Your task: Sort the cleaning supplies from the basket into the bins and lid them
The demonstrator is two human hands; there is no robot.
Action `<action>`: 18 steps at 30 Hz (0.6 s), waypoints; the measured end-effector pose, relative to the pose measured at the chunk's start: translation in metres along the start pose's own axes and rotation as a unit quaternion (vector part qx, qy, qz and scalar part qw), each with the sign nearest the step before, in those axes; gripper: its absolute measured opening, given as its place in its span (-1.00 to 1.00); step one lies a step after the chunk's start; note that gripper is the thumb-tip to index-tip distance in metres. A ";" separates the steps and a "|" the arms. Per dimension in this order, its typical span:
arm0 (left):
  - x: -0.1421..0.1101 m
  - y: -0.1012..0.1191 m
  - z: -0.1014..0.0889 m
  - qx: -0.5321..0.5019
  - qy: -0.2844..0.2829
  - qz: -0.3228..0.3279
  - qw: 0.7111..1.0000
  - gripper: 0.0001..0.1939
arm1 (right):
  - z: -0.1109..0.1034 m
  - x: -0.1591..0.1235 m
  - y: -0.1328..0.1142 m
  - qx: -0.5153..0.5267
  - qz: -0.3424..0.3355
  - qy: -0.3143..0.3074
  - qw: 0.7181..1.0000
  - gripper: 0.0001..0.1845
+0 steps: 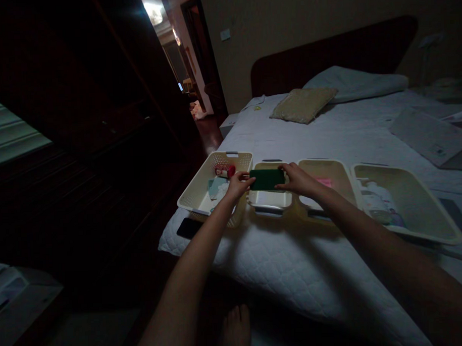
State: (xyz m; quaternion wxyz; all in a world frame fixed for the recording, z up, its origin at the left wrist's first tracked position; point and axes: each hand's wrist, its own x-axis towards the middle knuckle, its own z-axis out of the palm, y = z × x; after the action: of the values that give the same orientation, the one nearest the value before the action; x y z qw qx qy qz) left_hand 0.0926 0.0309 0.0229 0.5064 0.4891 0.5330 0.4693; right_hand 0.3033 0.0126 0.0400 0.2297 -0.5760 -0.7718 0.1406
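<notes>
A flat, dark green rectangular box [267, 180] is held level between my two hands, above a small cream bin [272, 210]. My left hand [238, 187] grips its left end, fingers on top and thumb at the near side. At the right end, my right hand [296, 180] pinches it between thumb and fingers. To the left stands a perforated cream basket [197, 190] with a red can or bottle [225, 170] and a pale green packet [216, 188] inside. What the box covers in the small bin is hidden.
Right of my hands, one cream bin [345, 176] holds something pink [324, 182]; another [431, 206] holds pump bottles [381, 198]. A black phone [188, 228] lies near the corner of the white bed [264, 257]. A beige cushion [303, 105] lies farther back.
</notes>
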 end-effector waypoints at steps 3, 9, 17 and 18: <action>0.006 -0.007 0.005 0.009 0.005 0.014 1.000 -0.72 | 0.007 -0.002 0.003 -0.110 -0.048 -0.004 0.993 -0.36; 0.021 -0.028 0.016 0.038 -0.007 0.027 0.999 -0.71 | 0.021 0.002 0.016 -0.218 -0.074 -0.023 0.973 -0.47; 0.040 -0.048 0.030 0.298 -0.060 0.231 0.924 -0.28 | 0.032 0.015 0.033 -0.248 -0.037 -0.008 0.968 -0.54; 0.041 -0.049 0.032 0.335 -0.079 0.252 0.904 -0.27 | 0.034 0.017 0.034 -0.245 -0.034 -0.010 0.969 -0.54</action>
State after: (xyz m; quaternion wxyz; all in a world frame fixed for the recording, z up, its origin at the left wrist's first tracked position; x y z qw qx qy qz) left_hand 0.1217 0.0682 -0.0305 0.2183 0.7835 0.4760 0.3346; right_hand 0.3101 0.0407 -0.0026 0.0783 -0.5865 -0.8043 -0.0544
